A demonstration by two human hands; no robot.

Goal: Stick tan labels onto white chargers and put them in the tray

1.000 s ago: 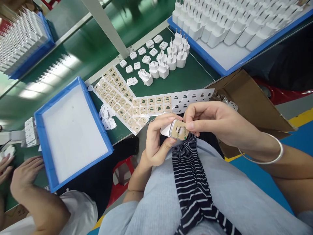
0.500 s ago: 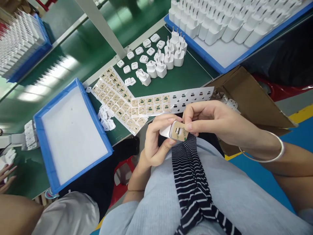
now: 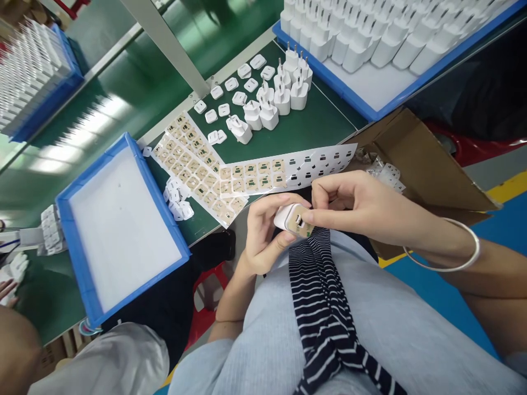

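A white plug-in charger (image 3: 283, 218) is gripped in my left hand (image 3: 263, 236), its end face turned up toward me. That face carries a tan adhesive sticker (image 3: 295, 225) with a cutout around the port slot and green print. My right hand (image 3: 343, 203) has its thumb tip on the sticker beside the slot, and its other fingers are curled. Just beyond my hands lies a sticker sheet (image 3: 253, 176), with tan stickers on its left part and bare white backing on its right. More sticker sheets (image 3: 193, 170) lie to the left of it.
Upright chargers (image 3: 269, 116) and loose white caps (image 3: 231, 84) stand on the green table (image 3: 263, 144). A blue-rimmed tray (image 3: 187, 255) is at left; another tray (image 3: 373, 115) full of chargers is at upper right. A cardboard box (image 3: 432, 170) stands at right. A co-worker's hand (image 3: 8, 291) shows at far left.
My right thumb has moved left from the sticker's edge onto its face beside the slot. The sticker's right side now lies flatter on the charger. The co-worker's hand has shifted left.
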